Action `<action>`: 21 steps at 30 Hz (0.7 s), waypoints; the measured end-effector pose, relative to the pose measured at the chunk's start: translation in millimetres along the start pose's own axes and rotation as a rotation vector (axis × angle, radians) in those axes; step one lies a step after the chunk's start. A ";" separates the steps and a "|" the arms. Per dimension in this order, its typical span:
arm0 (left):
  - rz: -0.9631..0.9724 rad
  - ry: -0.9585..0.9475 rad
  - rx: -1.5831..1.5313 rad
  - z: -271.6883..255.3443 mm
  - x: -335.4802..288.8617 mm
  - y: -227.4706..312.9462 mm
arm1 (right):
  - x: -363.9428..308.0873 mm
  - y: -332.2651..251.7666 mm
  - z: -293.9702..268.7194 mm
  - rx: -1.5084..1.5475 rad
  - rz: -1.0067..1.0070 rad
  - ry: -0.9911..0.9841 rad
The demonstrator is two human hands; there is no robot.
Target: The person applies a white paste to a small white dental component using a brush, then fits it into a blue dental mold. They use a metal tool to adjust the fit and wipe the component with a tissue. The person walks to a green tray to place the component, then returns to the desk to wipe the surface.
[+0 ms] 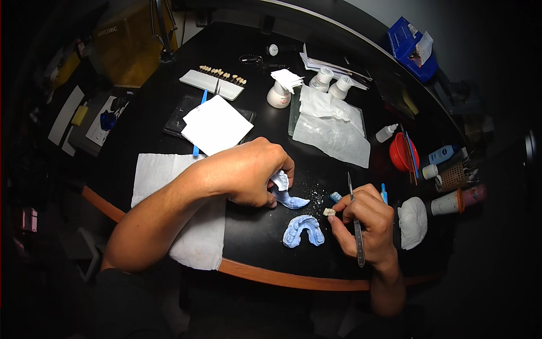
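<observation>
At the middle of the bench, my left hand (262, 172) is closed round a blue dental cast (291, 200) with a whitish part at its top; the fingers hide some of it. To the right, my right hand (368, 220) pinches a small cream-coloured dental piece (329, 212), like a short row of teeth, between thumb and finger. The same hand also holds a slim metal scalpel (358, 240), its tip pointing away from me. Between the hands, nearer me, a second blue horseshoe-shaped dental cast (293, 234) lies on the black bench. Dark crumbs (316, 194) are scattered beyond it.
A paper towel (195, 243) lies under my left forearm. Farther back are a white pad (217, 125), a tooth shade guide (212, 85), white bottles (279, 96) and a tissue-covered glass plate (292, 121). A red bowl (398, 151) and crumpled tissue (412, 223) stand right.
</observation>
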State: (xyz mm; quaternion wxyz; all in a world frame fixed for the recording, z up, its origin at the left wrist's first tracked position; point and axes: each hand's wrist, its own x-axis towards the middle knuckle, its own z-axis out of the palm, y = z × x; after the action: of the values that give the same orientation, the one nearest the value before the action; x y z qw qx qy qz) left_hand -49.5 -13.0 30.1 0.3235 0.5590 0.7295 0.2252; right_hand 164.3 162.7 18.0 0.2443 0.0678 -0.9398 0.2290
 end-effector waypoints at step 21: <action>0.344 0.009 -0.216 20.7 10.4 2.0 | -8.7 1.2 3.9 0.476 0.322 0.027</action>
State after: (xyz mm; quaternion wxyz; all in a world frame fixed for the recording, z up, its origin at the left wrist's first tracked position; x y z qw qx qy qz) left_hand -34.9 -3.2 15.0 0.3351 0.6363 0.5963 0.3567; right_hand 169.9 162.0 10.2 0.1944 -0.0298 -0.8549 0.4800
